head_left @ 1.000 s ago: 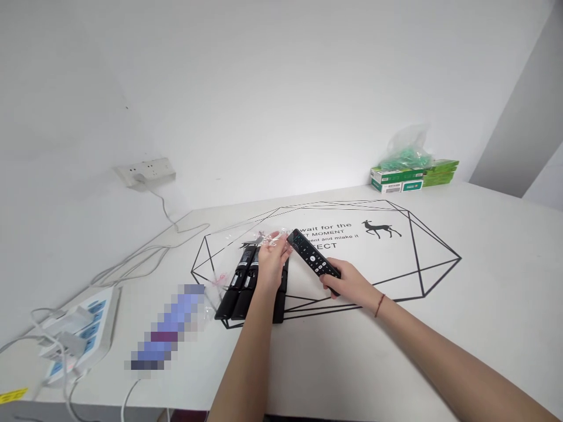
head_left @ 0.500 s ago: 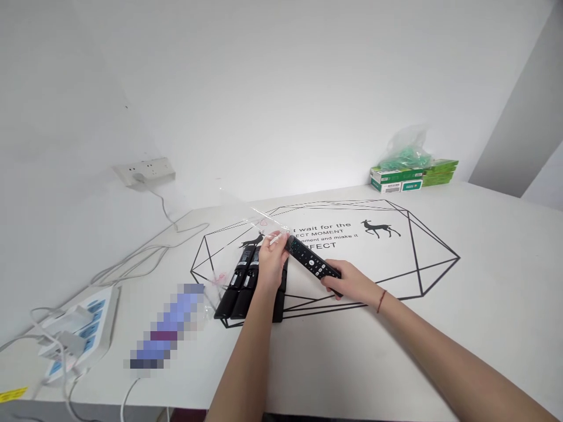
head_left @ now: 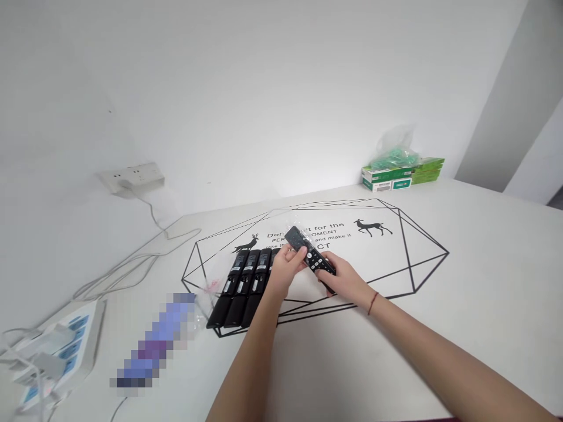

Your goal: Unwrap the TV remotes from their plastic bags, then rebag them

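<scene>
A black remote control (head_left: 310, 253) is held slantwise above the table, its white and dark buttons facing up. My right hand (head_left: 341, 276) is closed round its lower end. Higher up, my left hand (head_left: 288, 264) grips its side, thumb over the front. Clear plastic film (head_left: 299, 221) glints around the remote's upper end; how far down it reaches I cannot tell. Left of and partly behind my left hand lies a row of several black remotes (head_left: 241, 287), backs up, with battery compartments uncovered.
A pixelated blue object (head_left: 153, 346) lies at left, near clear plastic wrapping (head_left: 206, 299). Beyond it are a power strip (head_left: 65, 351) with plugs and loose white cables (head_left: 136, 258). Green-and-white boxes (head_left: 387, 179) with a plastic bag (head_left: 396, 152) stand at the back right.
The long clear bag stretching up-left from my left hand is now bunched at the remote's top. My left hand has moved slightly along the remote. The view has turned a little right.
</scene>
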Demonstrator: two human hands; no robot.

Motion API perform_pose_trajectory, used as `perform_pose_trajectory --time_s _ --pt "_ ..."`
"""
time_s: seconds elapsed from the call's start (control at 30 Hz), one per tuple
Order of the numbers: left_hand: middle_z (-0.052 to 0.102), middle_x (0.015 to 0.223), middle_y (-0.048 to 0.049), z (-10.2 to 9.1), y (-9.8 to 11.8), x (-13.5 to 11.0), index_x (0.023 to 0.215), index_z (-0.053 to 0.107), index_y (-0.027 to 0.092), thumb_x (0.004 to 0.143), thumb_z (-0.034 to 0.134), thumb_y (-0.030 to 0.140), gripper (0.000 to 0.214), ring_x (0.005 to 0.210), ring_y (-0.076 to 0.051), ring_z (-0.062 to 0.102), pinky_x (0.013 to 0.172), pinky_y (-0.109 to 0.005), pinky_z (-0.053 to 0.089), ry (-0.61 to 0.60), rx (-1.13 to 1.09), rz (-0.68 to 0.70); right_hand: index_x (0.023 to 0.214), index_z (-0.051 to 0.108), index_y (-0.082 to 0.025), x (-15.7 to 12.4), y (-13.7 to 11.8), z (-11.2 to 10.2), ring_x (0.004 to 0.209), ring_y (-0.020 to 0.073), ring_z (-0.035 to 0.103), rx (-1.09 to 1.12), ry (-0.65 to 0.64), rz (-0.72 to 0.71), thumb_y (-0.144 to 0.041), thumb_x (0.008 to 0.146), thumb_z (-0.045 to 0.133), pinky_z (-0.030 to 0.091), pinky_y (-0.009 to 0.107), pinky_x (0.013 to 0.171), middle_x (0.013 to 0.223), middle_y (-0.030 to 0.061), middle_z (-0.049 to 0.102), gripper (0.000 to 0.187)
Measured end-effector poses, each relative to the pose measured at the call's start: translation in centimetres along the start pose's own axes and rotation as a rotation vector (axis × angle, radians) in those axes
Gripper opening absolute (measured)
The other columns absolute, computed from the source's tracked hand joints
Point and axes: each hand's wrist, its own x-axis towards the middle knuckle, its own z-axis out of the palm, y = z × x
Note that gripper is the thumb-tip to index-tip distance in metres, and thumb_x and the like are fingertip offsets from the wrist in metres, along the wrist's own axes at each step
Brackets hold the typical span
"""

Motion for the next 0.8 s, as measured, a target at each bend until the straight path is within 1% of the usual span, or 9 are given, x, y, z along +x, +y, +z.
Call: perform_pose_trajectory --time_s 0.03,0.1,0.17,0.27,0.33,0.43,0.57,0.7,0.8 --pt "0.070 0.088 -0.0085 0.3 -0.3 0.0 0.098 0.061 0.014 0.065 0.078 0.030 0.041 0.079 -0.017 0.066 0.079 -0.032 0.053 -0.016 0.003 -0.022 0.095 0.052 -0.021 0.1 0.0 0.0 0.048 0.0095 0.053 0.013 0.044 -0.014 -0.028 0.077 0.053 0.044 0.022 0.043 0.074 -0.0032 0.055 0.019" --pt "0.070 0.091 -0.0088 0.6 -0.7 0.0 0.097 0.061 0.014 0.066 0.078 0.030 0.039 0.080 -0.017 0.067 0.078 -0.031 0.053 0.009 -0.024 -0.040 0.101 0.050 -0.022 0.3 -0.1 -0.2 0.055 0.0099 0.054 0.040 0.119 -0.036 -0.033 0.079 0.055 0.043 0.020 0.042 0.080 -0.0021 0.055 0.025" --pt "0.069 0.089 -0.0077 0.6 -0.9 0.2 0.091 0.061 0.014 0.067 0.077 0.029 0.033 0.078 -0.016 0.066 0.075 -0.029 0.053 0.078 -0.086 -0.041 0.106 0.048 -0.022 0.4 -0.5 -0.4 0.061 0.0109 0.055 0.099 0.118 -0.046 -0.034 0.078 0.056 0.043 0.018 0.041 0.087 -0.0002 0.057 0.032" --pt "0.068 0.083 -0.0056 -0.1 -0.6 0.7 0.083 0.059 0.014 0.069 0.075 0.028 0.025 0.073 -0.014 0.065 0.070 -0.025 0.052 0.162 -0.191 -0.047 0.112 0.050 -0.022 0.2 -1.2 -0.8 0.064 0.0113 0.060 0.229 -0.050 -0.074 -0.033 0.079 0.056 0.048 0.021 0.044 0.107 0.0053 0.058 0.036" --pt "0.067 0.081 -0.0056 -0.5 -0.3 0.9 0.082 0.059 0.014 0.071 0.074 0.029 0.024 0.072 -0.013 0.065 0.069 -0.024 0.052 0.179 -0.231 -0.052 0.117 0.052 -0.023 0.0 -1.5 -1.0 0.065 0.0107 0.062 0.281 -0.153 -0.099 -0.030 0.079 0.057 0.051 0.023 0.051 0.119 0.0075 0.056 0.039" --pt "0.066 0.079 -0.0057 -0.8 -0.2 0.9 0.082 0.059 0.013 0.071 0.073 0.034 0.028 0.070 -0.014 0.063 0.064 -0.023 0.051 0.180 -0.224 -0.043 0.122 0.052 -0.025 -0.2 -1.5 -1.1 0.065 0.0098 0.062 0.272 -0.211 -0.117 -0.029 0.077 0.062 0.053 0.025 0.056 0.126 0.0083 0.055 0.046" --pt "0.065 0.075 -0.0049 -0.4 -0.7 0.6 0.081 0.060 0.012 0.068 0.074 0.038 0.033 0.067 -0.013 0.061 0.060 -0.022 0.048 0.154 -0.182 -0.044 0.125 0.049 -0.026 -0.3 -0.9 -1.1 0.064 0.0092 0.061 0.155 -0.153 -0.134 -0.031 0.078 0.064 0.053 0.025 0.057 0.122 0.0083 0.055 0.050" --pt "0.066 0.079 -0.0050 0.3 -0.7 0.1 0.082 0.062 0.013 0.067 0.075 0.038 0.033 0.071 -0.013 0.061 0.062 -0.023 0.048 0.131 -0.145 -0.083 0.129 0.044 -0.027 -0.1 -0.5 -1.2 0.064 0.0080 0.055 0.007 -0.066 -0.215 -0.029 0.079 0.062 0.051 0.026 0.059 0.121 0.0075 0.051 0.053" --pt "0.067 0.083 -0.0058 0.9 -0.5 -0.4 0.085 0.063 0.014 0.067 0.075 0.038 0.032 0.072 -0.013 0.061 0.067 -0.026 0.049 0.103 -0.088 -0.096 0.130 0.043 -0.027 0.2 -0.1 -1.3 0.069 0.0104 0.056 -0.113 0.013 -0.276 -0.028 0.081 0.058 0.052 0.029 0.064 0.127 0.0094 0.048 0.052"
